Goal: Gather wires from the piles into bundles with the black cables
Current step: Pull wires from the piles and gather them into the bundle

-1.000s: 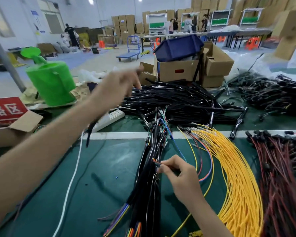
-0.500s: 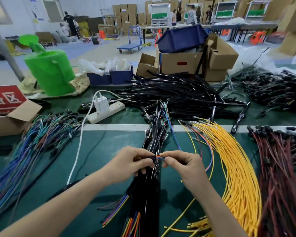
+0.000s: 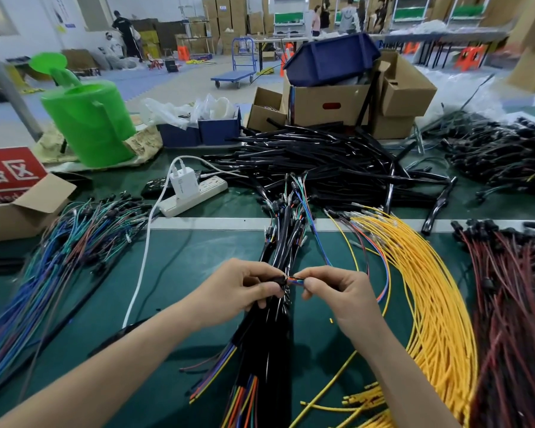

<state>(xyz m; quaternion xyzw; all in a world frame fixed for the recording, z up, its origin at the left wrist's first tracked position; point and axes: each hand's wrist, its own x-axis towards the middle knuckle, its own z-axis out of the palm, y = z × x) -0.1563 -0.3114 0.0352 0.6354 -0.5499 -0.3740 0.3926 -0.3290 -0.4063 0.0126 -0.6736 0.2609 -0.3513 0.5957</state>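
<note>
Both hands meet over the bundle of black cables (image 3: 272, 329): the left hand (image 3: 238, 288) pinches a black cable end, the right hand (image 3: 340, 291) pinches thin coloured wires (image 3: 295, 280) running into it. Yellow wires (image 3: 426, 288) fan just right; blue-green wires (image 3: 59, 257) lie well left.

The visible body consists of 2 bare hands and 2 bare forearms: left hand (image 3: 238, 291) with left forearm (image 3: 121, 366), right hand (image 3: 343, 298) with right forearm (image 3: 393, 366). Both forearms are slender and uncovered up to the near edge of the view.
</note>
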